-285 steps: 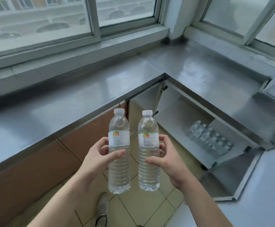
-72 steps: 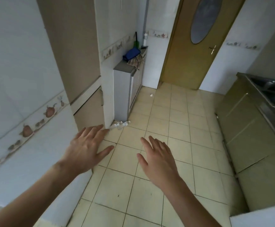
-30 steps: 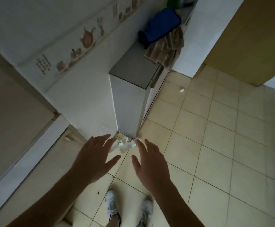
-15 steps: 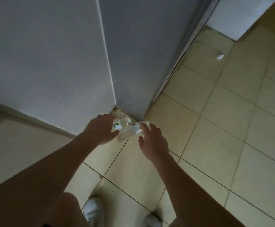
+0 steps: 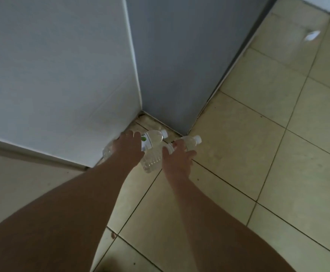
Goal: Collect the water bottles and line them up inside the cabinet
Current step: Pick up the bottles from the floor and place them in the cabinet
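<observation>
Two clear water bottles lie on the tiled floor (image 5: 258, 173) at the foot of a grey cabinet (image 5: 179, 55), where it meets a white wall (image 5: 52, 65). The left bottle (image 5: 152, 141), white-labelled with a green mark, points its cap far-right; the left hand (image 5: 129, 148) curls over its body. Just right of it, the right hand (image 5: 177, 156) closes around the right bottle (image 5: 191, 142) below its neck. A small white scrap (image 5: 312, 35) lies far right.
</observation>
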